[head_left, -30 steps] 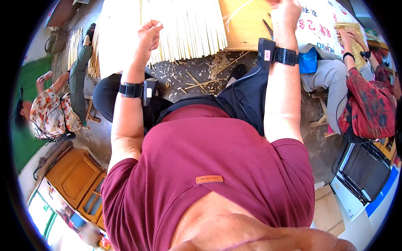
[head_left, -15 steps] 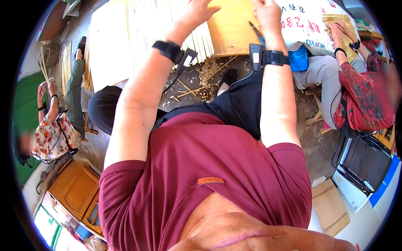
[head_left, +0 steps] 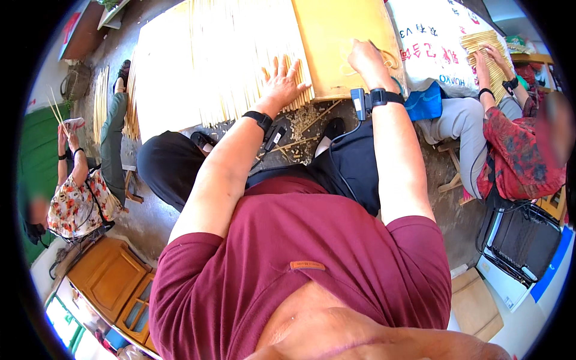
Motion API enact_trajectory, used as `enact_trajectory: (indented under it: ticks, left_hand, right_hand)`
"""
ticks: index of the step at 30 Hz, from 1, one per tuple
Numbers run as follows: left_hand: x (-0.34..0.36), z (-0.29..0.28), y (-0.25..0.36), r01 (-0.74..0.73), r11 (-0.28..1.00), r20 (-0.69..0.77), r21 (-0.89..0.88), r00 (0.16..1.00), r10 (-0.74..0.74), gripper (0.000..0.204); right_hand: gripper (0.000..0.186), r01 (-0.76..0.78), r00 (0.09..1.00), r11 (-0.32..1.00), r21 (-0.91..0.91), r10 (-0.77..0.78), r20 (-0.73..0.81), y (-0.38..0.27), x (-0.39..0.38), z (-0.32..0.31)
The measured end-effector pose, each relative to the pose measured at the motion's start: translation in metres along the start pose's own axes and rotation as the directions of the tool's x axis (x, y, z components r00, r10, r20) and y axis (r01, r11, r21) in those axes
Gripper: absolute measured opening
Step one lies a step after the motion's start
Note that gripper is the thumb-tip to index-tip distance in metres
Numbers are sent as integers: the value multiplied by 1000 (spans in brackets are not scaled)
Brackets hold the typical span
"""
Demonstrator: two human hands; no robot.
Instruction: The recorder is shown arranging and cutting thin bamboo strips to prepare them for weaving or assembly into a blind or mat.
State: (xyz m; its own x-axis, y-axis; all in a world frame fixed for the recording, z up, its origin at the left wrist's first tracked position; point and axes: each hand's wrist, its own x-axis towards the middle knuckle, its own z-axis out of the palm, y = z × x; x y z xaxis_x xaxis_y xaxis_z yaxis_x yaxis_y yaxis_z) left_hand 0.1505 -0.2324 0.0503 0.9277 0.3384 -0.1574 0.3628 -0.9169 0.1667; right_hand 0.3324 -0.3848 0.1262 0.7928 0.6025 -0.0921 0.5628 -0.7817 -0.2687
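Pale thin sticks (head_left: 216,66), like bamboo strips, lie side by side in a wide layer on the table. My left hand (head_left: 282,84) rests flat on their right end, fingers spread, holding nothing. Over the bare yellow board (head_left: 336,30) my right hand (head_left: 367,60) is closed, fingers curled down. Whatever its fingers hold, if anything, is hidden. Beside it are thin yellowish loops (head_left: 390,59) on the board. A dark-bladed tool is mostly covered by my right hand and wrist; a bit of its teal handle (head_left: 397,84) shows.
A white printed sack (head_left: 432,48) covers the table's right part, where a co-worker's hands (head_left: 483,63) press on a bundle of sticks (head_left: 474,41). At the left another person holds a few sticks (head_left: 57,108). Stick scraps (head_left: 300,129) litter the floor below the table.
My left hand has come down and right onto the sticks, spreading its fingers. My right hand has moved nearer to me, over the board, and covers most of the dark-bladed tool.
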Motion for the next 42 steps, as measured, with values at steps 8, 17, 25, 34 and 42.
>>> enact_trajectory:
  ticks: [8,17,25,34,42]
  left_hand:
    - [-1,-19,-128,125,986,-319,-108,935,-153,59]
    - [-43,15,-201,143,989,-269,50,955,-124,65]
    - [-48,0,-191,187,981,-264,59,950,-166,67]
    - [-46,-17,-183,240,968,-197,68,955,-223,66]
    - [-49,-8,-184,227,973,-235,45,949,-211,65]
  right_hand:
    - [25,492,805,867,80,-418,-421,-53,-8,15]
    - [78,511,859,859,-44,-508,62,-112,-35,96]
    - [80,375,926,904,-203,-373,50,-109,-45,134]
    - [77,382,920,911,-155,-390,-24,-112,-39,135]
    - [75,411,901,899,-150,-425,-86,-111,-40,137]
